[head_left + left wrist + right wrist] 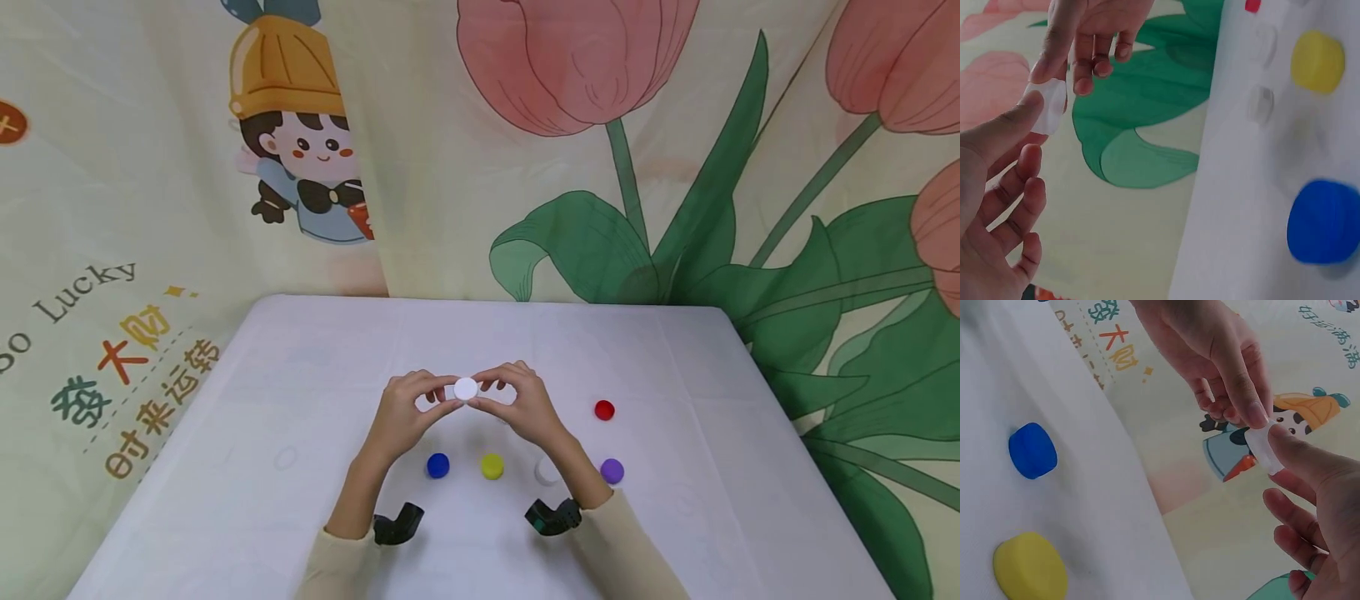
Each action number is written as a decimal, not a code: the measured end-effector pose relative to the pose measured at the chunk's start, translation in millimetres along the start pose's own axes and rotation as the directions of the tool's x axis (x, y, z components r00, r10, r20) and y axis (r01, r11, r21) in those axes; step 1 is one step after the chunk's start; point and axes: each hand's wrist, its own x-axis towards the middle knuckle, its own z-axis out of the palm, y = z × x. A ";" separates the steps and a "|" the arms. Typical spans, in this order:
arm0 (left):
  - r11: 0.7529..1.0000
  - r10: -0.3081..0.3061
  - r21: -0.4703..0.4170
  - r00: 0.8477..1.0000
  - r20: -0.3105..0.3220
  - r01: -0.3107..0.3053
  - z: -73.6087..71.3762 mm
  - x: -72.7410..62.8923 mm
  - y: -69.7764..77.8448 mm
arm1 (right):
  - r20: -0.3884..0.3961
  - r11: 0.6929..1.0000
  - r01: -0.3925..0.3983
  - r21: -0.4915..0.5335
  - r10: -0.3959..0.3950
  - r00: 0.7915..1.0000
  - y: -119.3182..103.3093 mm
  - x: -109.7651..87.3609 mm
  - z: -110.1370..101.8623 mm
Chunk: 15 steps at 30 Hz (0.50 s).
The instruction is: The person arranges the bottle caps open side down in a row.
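A small white round cap (466, 388) is up above the table, its flat face towards the head view. My left hand (401, 417) pinches its left side between thumb and index finger. On the opposite side, my right hand (527, 406) pinches it the same way. The left wrist view shows both thumbs on the cap (1054, 107), with the other fingers loosely bent. Below the hands lie a blue cap (438, 465) and a yellow cap (492, 466). Another white cap (547, 472) lies partly beside the right forearm.
A purple cap (612, 471) sits right of the right forearm, and a red cap (604, 409) lies farther back. The left wrist view shows a further small white cap (1261, 105) on the white table (300, 358). Behind the table hangs a printed cloth (420, 167).
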 end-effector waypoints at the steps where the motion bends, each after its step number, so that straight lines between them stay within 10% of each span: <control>1: 1.000 -0.021 0.021 1.000 0.016 0.021 -0.5 0.4 -3.9 | 0.012 1.000 -0.015 -0.015 0.015 1.000 2.2 2.6 3.8; 9: 0.967 -0.154 0.229 0.973 0.172 0.112 1.2 1.8 -32.3 | 0.134 0.981 -0.103 -0.165 0.125 0.983 21.9 16.2 34.6; 15: 0.922 -0.268 0.357 0.916 0.300 0.153 10.1 0.9 -49.1 | 0.197 0.943 -0.115 -0.314 0.183 0.963 35.0 17.9 55.3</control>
